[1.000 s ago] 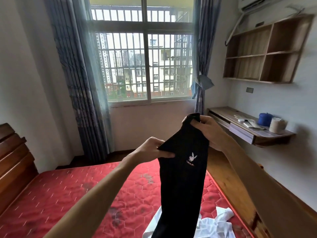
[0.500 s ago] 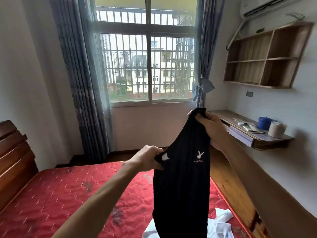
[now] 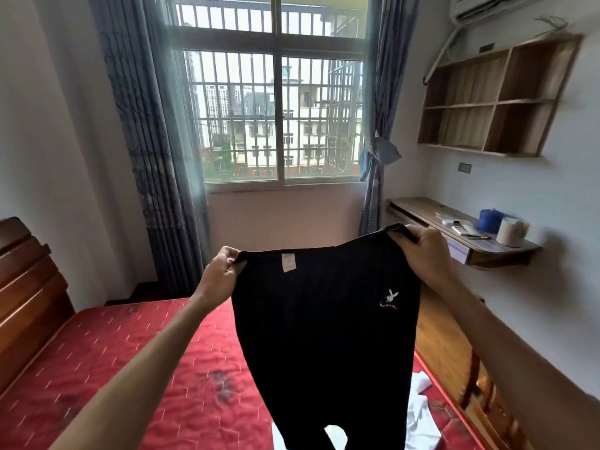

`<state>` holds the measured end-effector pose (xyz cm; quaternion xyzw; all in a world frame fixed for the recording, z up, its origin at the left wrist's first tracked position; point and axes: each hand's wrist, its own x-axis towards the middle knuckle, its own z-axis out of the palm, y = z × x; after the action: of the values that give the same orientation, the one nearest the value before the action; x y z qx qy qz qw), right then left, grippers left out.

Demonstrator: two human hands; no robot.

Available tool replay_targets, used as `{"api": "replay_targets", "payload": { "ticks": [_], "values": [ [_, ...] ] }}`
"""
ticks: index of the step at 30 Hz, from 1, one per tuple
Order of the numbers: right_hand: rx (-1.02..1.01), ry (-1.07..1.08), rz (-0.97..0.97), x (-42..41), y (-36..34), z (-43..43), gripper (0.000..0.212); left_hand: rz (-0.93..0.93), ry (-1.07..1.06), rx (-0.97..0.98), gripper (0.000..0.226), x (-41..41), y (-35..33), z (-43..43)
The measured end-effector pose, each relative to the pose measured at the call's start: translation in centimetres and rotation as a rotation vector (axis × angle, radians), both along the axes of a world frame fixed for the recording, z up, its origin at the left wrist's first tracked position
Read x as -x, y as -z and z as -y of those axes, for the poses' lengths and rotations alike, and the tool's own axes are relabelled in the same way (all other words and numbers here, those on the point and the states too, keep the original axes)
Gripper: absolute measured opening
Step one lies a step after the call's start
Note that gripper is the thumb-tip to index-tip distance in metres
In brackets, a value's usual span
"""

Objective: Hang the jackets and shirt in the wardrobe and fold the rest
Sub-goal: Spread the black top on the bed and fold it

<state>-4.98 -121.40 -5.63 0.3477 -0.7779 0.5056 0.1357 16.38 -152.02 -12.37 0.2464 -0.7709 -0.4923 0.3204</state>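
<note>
Black soft pants point(image 3: 324, 336) with a little white rabbit picture point(image 3: 391, 295) are hanging in the air over the red quilted bed point(image 3: 130, 368). The left hand point(image 3: 220, 274) is pinching 1 end of the waistband. The right hand point(image 3: 422, 251) is gripping the other end, a bit higher, so the top is pulled wide. A small white tag point(image 3: 287, 263) is showing inside the waist. A crumpled white cloth point(image 3: 422, 423) is lying on the bed under the 2 legs. A brown wooden headboard point(image 3: 29, 287) is standing on the left.

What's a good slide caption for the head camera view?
Left hand and right hand hold black trousers by the waistband above a red mattress.
</note>
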Motion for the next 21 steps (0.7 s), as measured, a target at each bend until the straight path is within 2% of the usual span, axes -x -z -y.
{"api": "replay_targets", "payload": {
  "ticks": [4, 8, 12, 21],
  "values": [
    [-0.088, 0.021, 0.015, -0.3, 2.6, -1.4, 0.027, 0.129, -0.146, 0.311, 0.006, -3.4, 0.5, -1.4],
    [-0.135, 0.003, 0.027, -2.4, 4.3, -3.3, 0.035, 0.189, -0.208, 0.448, 0.008, -7.5, 0.8, -3.6],
    [-0.174, -0.056, 0.045, -5.1, 6.6, -5.7, 0.03, 0.235, -0.188, 0.415, 0.009, -12.4, 1.1, -6.9],
    [-0.386, -0.228, 0.258, -10.9, 11.9, -8.0, 0.037, 0.705, 0.048, 0.127, 0.015, -23.3, 3.2, -9.6]
  ]
}}
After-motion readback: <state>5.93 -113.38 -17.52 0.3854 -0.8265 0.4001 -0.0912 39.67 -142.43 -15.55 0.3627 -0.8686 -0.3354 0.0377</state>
